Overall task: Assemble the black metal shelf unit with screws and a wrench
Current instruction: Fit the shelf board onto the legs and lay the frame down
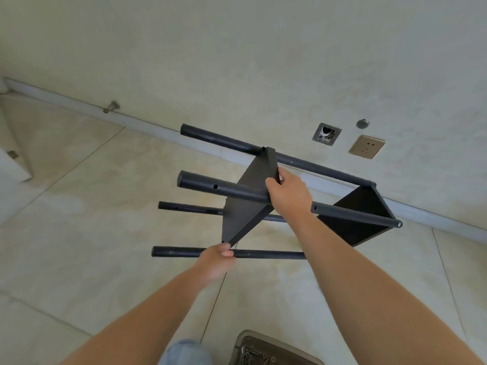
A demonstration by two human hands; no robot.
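The black metal shelf unit lies on its side over the tiled floor, with several round posts (232, 191) running left to right. A black middle shelf panel (247, 204) sits slanted between the posts. A second black panel (361, 214) closes the right end. My left hand (217, 260) grips the nearest post at the middle panel's lower corner. My right hand (288, 192) holds the middle panel's upper edge, with fingers curled over it beside the upper near post. No wrench is in either hand.
A tray (266, 351) with several loose screws lies on the floor at the bottom edge. Behind the unit runs a white baseboard (147, 122) and wall with a power socket (367, 146) and an open wall box (326, 134). My knee (184, 351) is at the bottom.
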